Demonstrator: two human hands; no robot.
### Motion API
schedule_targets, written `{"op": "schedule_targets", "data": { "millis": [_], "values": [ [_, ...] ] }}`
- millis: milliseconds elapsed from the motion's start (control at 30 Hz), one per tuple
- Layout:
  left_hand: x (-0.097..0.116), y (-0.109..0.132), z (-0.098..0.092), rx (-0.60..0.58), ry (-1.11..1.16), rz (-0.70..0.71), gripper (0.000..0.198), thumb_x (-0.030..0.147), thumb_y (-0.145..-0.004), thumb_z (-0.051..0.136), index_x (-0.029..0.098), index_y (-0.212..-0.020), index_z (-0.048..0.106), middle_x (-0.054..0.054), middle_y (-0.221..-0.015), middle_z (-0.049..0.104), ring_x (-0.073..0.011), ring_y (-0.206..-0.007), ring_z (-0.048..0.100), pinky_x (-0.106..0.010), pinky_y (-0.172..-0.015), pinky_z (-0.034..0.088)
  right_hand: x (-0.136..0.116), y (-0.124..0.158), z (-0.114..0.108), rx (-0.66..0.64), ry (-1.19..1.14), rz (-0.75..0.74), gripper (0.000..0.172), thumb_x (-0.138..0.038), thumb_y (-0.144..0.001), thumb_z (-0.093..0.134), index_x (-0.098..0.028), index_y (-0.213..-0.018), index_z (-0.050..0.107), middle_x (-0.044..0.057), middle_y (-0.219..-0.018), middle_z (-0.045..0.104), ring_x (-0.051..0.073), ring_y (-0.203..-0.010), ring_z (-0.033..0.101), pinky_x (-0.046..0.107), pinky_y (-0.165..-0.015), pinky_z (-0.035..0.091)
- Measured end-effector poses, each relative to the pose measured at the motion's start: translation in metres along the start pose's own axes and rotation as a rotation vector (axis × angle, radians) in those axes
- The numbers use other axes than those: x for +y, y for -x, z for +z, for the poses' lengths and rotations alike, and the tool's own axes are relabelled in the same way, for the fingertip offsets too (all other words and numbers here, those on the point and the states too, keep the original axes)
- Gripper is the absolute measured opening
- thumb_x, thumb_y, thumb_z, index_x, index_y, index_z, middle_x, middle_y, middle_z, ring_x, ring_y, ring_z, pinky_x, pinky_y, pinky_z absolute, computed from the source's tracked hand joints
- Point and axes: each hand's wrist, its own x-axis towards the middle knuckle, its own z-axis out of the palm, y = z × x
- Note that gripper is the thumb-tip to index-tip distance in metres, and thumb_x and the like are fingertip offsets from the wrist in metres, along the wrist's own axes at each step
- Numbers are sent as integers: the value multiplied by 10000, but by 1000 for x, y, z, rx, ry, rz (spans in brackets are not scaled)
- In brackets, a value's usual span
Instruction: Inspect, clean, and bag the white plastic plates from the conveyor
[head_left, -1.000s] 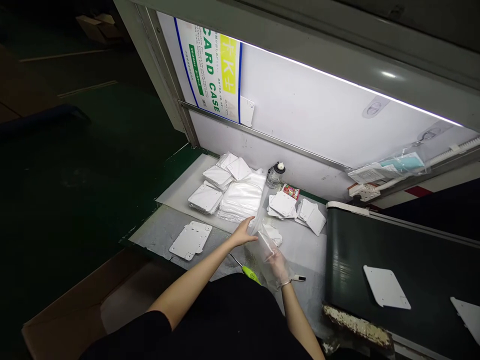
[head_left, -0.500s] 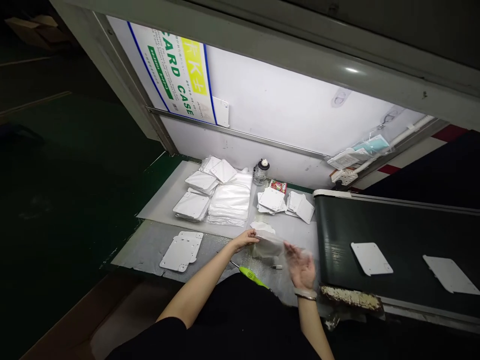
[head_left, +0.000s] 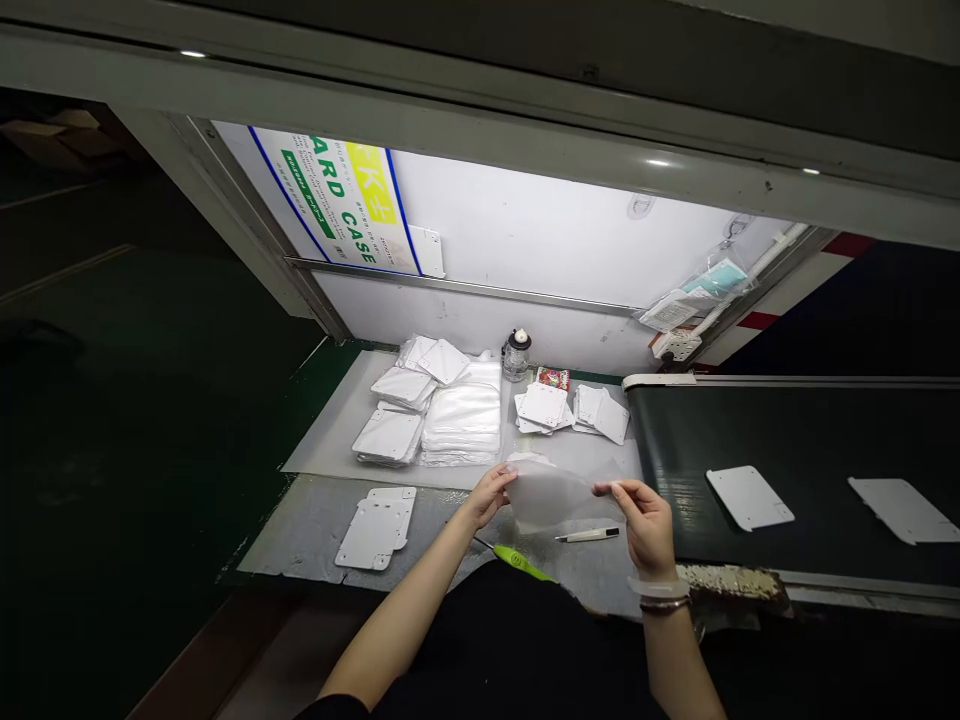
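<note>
Head camera is my only feed, and the left hand (head_left: 489, 497) has a narrow pinch on one edge of a clear plastic bag (head_left: 555, 497), while the right hand (head_left: 643, 525) pinches the opposite edge the same way. The bag hangs spread between them, low over the surface (head_left: 322, 455) near the lower middle of the frame. Its film is cloudy, so I cannot tell whether anything is inside. Just below it lie a white marker (head_left: 589, 535) and a yellow-green-handled cutter (head_left: 517, 562).

As for what is done and what is left, two white plastic plates (head_left: 748, 497) lie well apart on the dark conveyor belt (head_left: 795, 430) at right. Many more remain on the surface: white plate stacks (head_left: 390, 437) left of centre, a tall pile of clear bags (head_left: 463, 425) beside them, and smaller stacks (head_left: 544, 407) to the right. One more stack (head_left: 373, 532) sits on a grey mat (head_left: 300, 530) at lower left. I cannot count the stacks' contents.
</note>
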Motion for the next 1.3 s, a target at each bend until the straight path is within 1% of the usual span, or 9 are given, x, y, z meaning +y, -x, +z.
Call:
{"op": "schedule_targets", "data": {
  "millis": [200, 367, 467, 567, 700, 900, 1100, 1233, 1300],
  "values": [
    [27, 25, 27, 39, -148, 147, 332, 515, -799, 508, 184, -785, 485, -1, -773, 539, -128, -698, 478, -237, -636, 379, 2, -14, -14, 125, -274, 172, 268, -359, -732, 750, -213, -892, 591, 15, -758, 723, 139, -640, 656, 280, -648, 542],
    [46, 33, 31, 14, -366, 292, 321, 490, -821, 537, 181, -739, 505, 34, -662, 478, -118, -633, 434, -238, -617, 345, 12, -14, -17, -47, -156, 369, 475, -321, -604, 842, -194, -992, 600, 11, -669, 697, 90, -474, 535, 193, -438, 410],
    [55, 32, 19, 24, -471, 360, 286, 435, -810, 571, 165, -717, 576, 3, -684, 560, -143, -688, 502, -258, -669, 384, 7, -7, -15, 58, -100, 239, 324, -320, -595, 840, -162, -817, 664, 23, -666, 695, 90, -516, 551, 205, -487, 443],
    [60, 32, 6, 14, -553, 418, 225, 383, -778, 625, 163, -735, 635, -30, -778, 654, -177, -801, 581, -280, -765, 428, -3, -3, -16, 250, -96, 53, 345, -339, -646, 803, -197, -941, 697, 19, -740, 710, 115, -614, 607, 259, -618, 513],
    [59, 32, -1, -50, -673, 463, 179, 346, -758, 664, 172, -719, 667, -35, -775, 696, -182, -779, 623, -284, -770, 452, -4, -10, -23, 274, 133, -27, 347, -383, -750, 703, -187, -1036, 692, 51, -817, 705, 163, -702, 643, 342, -720, 533],
    [55, 29, -3, 37, -787, 526, 255, 364, -874, 510, 170, -779, 646, -42, -767, 667, -170, -741, 595, -274, -709, 433, 31, -33, -27, -136, 560, -55, 386, -467, -827, 543, -158, -1019, 672, 83, -862, 652, 199, -775, 616, 349, -718, 511],
    [60, 32, -31, 76, -820, 520, 293, 391, -885, 489, 181, -737, 630, -25, -738, 635, -160, -729, 568, -263, -707, 418, 39, -33, -17, -390, 679, -108, 286, -420, -696, 707, -215, -545, 578, 49, -730, 586, 223, -779, 546, 362, -753, 447],
    [56, 32, -54, 101, -792, 477, 295, 433, -848, 542, 183, -722, 635, -23, -746, 651, -168, -744, 588, -265, -719, 433, 37, -38, -19, -478, 481, -27, 308, -440, -703, 716, -203, -560, 580, 90, -1064, 638, 267, -1054, 532, 367, -889, 412],
    [48, 28, -62, 147, -754, 450, 308, 455, -855, 519, 181, -763, 628, -37, -816, 673, -178, -801, 606, -270, -750, 446, 46, -41, -16, -451, 338, 68, 296, -480, -732, 681, -195, -661, 643, 96, -1006, 671, 256, -1005, 572, 359, -869, 430]
  ]
}}
